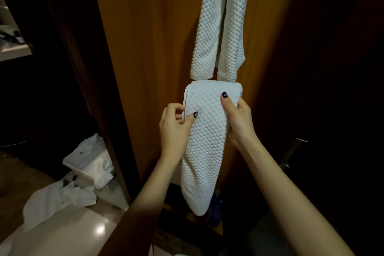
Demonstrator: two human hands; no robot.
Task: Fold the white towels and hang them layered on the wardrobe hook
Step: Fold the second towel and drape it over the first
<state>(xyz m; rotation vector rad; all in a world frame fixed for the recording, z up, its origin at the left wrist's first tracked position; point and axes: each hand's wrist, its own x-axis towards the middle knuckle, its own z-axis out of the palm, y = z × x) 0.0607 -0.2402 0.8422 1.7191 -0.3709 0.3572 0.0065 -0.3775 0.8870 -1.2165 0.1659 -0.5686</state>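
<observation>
A pale bin (83,169) sat tilted on the floor at the lower left, with white fabric stuffed inside it. Just beside it, a crumpled white garment (60,199) lay spread on the glossy light floor (87,233), which caught a bright reflection. A light shelf (14,51) showed at the upper left edge. A dark blue shoe (216,208) rested low in the middle, and a metal leg (291,151) slanted in the shadow on the right.

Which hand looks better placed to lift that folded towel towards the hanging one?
Probably the right hand: it grips the folded towel higher than the left hand, nearer the top fold, below the hanging towel.
</observation>
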